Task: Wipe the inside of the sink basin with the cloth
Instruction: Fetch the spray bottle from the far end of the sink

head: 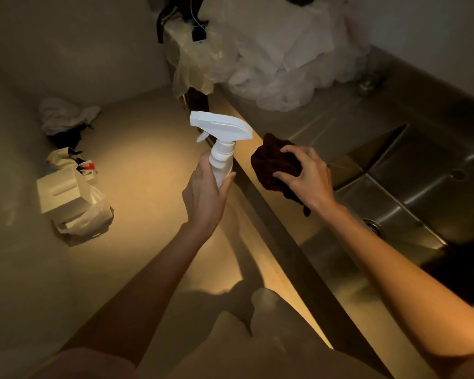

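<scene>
A dark brown cloth (271,165) is bunched on the steel counter just left of the sink basin (411,187). My right hand (307,176) grips the cloth from above, fingers curled around it. My left hand (205,190) holds a white spray bottle (222,143) upright over the floor, left of the counter's front edge, its nozzle pointing left. The basin is stainless steel, with a round drain (374,227) partly hidden behind my right forearm.
White plastic bags (279,58) are piled on the counter behind the basin. On the floor at left lie a white box in a plastic bag (71,201) and crumpled white and black rubbish (66,119). The counter's front edge (285,228) runs diagonally between my arms.
</scene>
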